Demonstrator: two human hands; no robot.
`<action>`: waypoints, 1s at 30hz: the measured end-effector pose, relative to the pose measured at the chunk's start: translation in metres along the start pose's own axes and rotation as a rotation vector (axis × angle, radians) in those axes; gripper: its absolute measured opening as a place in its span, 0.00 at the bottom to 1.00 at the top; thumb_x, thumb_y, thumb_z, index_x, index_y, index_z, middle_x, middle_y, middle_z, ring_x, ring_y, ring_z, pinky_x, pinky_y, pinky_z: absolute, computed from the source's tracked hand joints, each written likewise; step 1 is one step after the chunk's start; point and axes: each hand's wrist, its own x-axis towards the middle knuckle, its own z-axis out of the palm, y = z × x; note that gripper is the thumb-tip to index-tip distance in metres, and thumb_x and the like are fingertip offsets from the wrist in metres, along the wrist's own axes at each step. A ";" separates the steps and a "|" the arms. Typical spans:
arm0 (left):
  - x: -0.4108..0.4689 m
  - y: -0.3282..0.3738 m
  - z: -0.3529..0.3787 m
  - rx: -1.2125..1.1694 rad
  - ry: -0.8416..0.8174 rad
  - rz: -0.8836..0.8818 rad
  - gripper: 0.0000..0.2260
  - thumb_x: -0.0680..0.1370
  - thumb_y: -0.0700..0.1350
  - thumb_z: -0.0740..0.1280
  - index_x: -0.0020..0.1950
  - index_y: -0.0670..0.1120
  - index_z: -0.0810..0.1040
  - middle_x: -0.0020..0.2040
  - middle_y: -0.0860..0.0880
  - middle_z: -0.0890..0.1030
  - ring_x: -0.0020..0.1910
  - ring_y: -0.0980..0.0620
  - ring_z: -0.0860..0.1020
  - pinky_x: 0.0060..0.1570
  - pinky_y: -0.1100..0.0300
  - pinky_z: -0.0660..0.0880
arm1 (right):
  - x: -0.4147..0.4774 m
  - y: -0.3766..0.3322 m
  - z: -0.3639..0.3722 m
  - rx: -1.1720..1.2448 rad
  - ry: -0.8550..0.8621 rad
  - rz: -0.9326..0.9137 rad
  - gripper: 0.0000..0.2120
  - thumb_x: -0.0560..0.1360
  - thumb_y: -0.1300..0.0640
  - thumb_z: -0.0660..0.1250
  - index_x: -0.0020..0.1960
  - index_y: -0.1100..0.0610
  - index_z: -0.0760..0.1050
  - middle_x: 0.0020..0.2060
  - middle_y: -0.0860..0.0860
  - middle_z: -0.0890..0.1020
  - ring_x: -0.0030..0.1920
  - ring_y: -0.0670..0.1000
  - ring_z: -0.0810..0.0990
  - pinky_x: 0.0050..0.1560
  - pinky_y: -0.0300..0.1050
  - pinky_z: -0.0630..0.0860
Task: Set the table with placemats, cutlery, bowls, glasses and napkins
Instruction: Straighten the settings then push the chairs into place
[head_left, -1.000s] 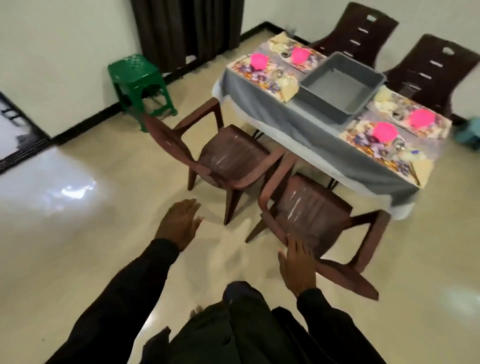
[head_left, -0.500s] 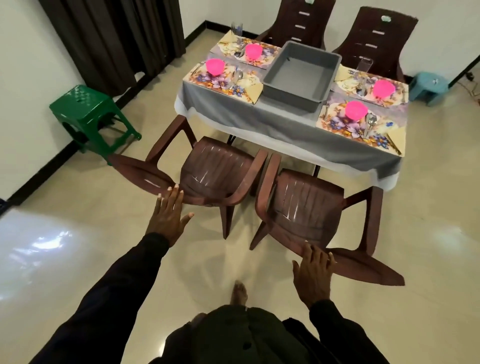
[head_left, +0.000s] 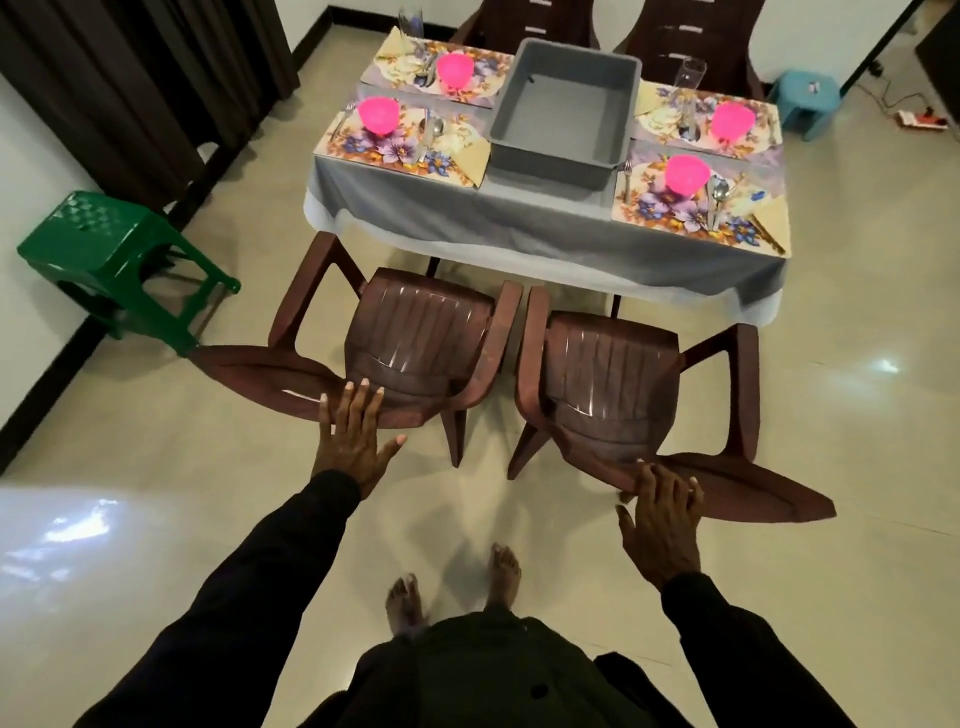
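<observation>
Nearest to me are my bare feet (head_left: 504, 564) on the glossy cream tiled floor (head_left: 156, 493). My left hand (head_left: 353, 441) lies flat, fingers straight and spread, with the fingertips laid on the top rail of the left brown moulded-plastic armchair (head_left: 415, 338). It grips nothing.

My right hand (head_left: 662, 525) hooks its fingers over the top rail of the right brown moulded-plastic armchair (head_left: 613, 374), a hold for pushing it in, I reckon. Both seats are ribbed and shiny. They face the table and stand pulled out from it.

Next comes the table under its draped grey cloth (head_left: 519, 223). Four glossy floral placemats (head_left: 395, 148) sit two a side, each with a bright pink plastic bowl (head_left: 687, 174) on it. Steel cutlery (head_left: 719, 195) lies on the mats beside the bowls, and folded yellow napkins (head_left: 470, 156) sit at the mat corners, all within a diner's reach.

An empty grey rectangular plastic tub (head_left: 563, 119) sits between the pairs, probably what everything came in. Clear tall glasses (head_left: 691, 78) show at the two far settings, but I can't make any out at the near ones.

The setting looks close to done.
</observation>
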 end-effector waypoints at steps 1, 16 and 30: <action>0.001 0.000 0.000 -0.012 -0.006 -0.004 0.37 0.82 0.67 0.50 0.81 0.42 0.60 0.81 0.41 0.60 0.81 0.40 0.57 0.78 0.35 0.50 | 0.000 -0.002 0.001 0.004 -0.009 0.004 0.33 0.74 0.45 0.60 0.73 0.63 0.69 0.64 0.62 0.73 0.65 0.64 0.71 0.73 0.66 0.58; 0.005 0.012 0.003 -0.085 -0.040 -0.057 0.42 0.79 0.71 0.43 0.82 0.42 0.57 0.82 0.40 0.56 0.82 0.38 0.53 0.78 0.35 0.46 | 0.001 -0.014 -0.015 0.032 -0.099 0.056 0.33 0.75 0.44 0.55 0.73 0.63 0.70 0.64 0.62 0.75 0.67 0.64 0.71 0.74 0.66 0.59; 0.014 0.033 0.000 -0.074 -0.078 -0.102 0.43 0.78 0.72 0.41 0.83 0.42 0.55 0.83 0.39 0.54 0.82 0.38 0.52 0.79 0.39 0.39 | 0.008 -0.012 -0.016 0.016 -0.182 0.065 0.33 0.76 0.41 0.55 0.72 0.62 0.70 0.65 0.62 0.75 0.67 0.64 0.71 0.74 0.67 0.58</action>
